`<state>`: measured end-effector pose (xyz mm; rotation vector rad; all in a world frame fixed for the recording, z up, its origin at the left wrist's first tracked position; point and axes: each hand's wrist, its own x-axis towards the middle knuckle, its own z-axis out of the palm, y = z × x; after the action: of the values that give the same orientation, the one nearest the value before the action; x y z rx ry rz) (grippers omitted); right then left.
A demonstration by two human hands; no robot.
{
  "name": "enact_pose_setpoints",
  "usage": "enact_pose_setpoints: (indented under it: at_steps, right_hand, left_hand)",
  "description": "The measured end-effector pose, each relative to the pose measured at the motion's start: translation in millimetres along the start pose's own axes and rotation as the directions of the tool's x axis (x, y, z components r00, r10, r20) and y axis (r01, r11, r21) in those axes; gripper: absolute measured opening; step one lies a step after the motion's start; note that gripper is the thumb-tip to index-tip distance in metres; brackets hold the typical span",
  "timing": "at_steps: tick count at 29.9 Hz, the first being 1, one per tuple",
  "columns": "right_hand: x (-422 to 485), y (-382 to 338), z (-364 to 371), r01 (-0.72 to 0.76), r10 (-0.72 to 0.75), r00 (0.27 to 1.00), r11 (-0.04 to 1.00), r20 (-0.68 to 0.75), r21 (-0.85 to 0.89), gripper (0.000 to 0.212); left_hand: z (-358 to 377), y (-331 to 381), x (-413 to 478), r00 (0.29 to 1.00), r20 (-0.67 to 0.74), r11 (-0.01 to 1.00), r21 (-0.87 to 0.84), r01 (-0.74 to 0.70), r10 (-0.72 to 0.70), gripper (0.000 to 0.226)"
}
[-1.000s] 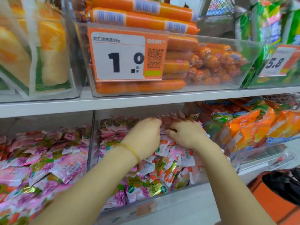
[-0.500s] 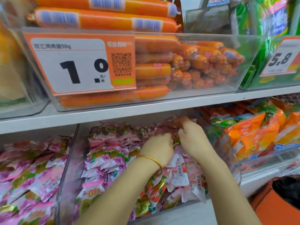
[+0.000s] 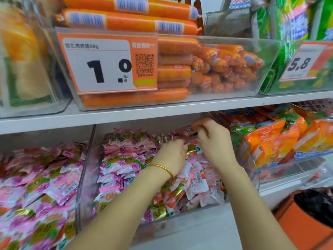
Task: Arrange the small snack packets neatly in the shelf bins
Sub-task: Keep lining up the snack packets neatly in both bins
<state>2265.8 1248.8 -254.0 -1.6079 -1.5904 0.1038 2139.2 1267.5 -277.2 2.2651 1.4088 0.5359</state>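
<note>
At the back of the middle bin (image 3: 84, 177), the right hand (image 3: 214, 143) pinches a dark packet (image 3: 184, 132); the left hand (image 3: 172, 156) grips pink packets (image 3: 177, 142) beside it. Best stand each upright, flush with the row.

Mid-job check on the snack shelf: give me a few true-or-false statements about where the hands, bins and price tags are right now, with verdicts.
1. The left hand and the right hand are both at the middle bin on the lower shelf. True.
2. The gold bracelet is on the right wrist. False: it is on the left wrist.
3. The price tag on the sausage bin reads 5.8. False: it reads 1.0; the 5.8 tag is on the bin to its right.
4. The bin right of the hands holds orange packets. True.
5. The right hand's fingers pinch a dark red packet at the back of the bin. True.
</note>
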Motion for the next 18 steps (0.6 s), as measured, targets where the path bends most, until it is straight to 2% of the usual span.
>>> enact_pose_setpoints:
  at_steps: [4,6,8,10,12,14,18]
  right_hand:
    - [-13.6,-13.7,-14.3,0.072,-0.071,0.996,0.997,0.057,-0.016,0.023]
    - [-23.8,-22.1,-30.3,0.087,-0.080,0.988,0.995,0.133,-0.052,0.022]
    - [-37.2,-26.8,-47.3,0.107,-0.079,0.957,0.991,0.279,-0.086,0.018]
    - [-53.1,-27.3,-56.3,0.141,-0.088,0.892,0.986,0.443,-0.089,0.017]
    - [-65.3,-23.8,-53.4,0.171,-0.062,0.846,0.972,0.529,-0.159,0.029]
    - [-68.0,-19.7,-47.5,0.163,-0.032,0.856,0.964,0.516,-0.210,0.033]
    - [-63.9,-16.3,-38.3,0.103,-0.011,0.911,0.974,0.413,-0.202,0.018]
  left_hand:
    - [-25.7,-5.4,-19.3,0.997,-0.014,0.995,0.067,-0.076,0.077,0.033]
    - [-34.7,-9.8,-35.0,0.991,-0.007,0.985,0.106,-0.134,0.135,0.033]
    - [-38.7,-11.3,-54.6,0.985,0.082,0.979,0.123,-0.160,0.151,0.049]
    - [-35.8,-7.5,-70.6,0.967,0.232,0.976,0.164,-0.143,0.102,0.073]
    - [-30.4,-3.7,-73.8,0.954,0.291,0.975,0.183,-0.125,0.067,0.086]
    - [-29.4,-3.3,-67.6,0.960,0.274,0.984,0.145,-0.098,0.055,0.089]
    - [-34.2,-9.6,-63.5,0.939,0.344,0.994,0.096,-0.055,0.018,0.090]
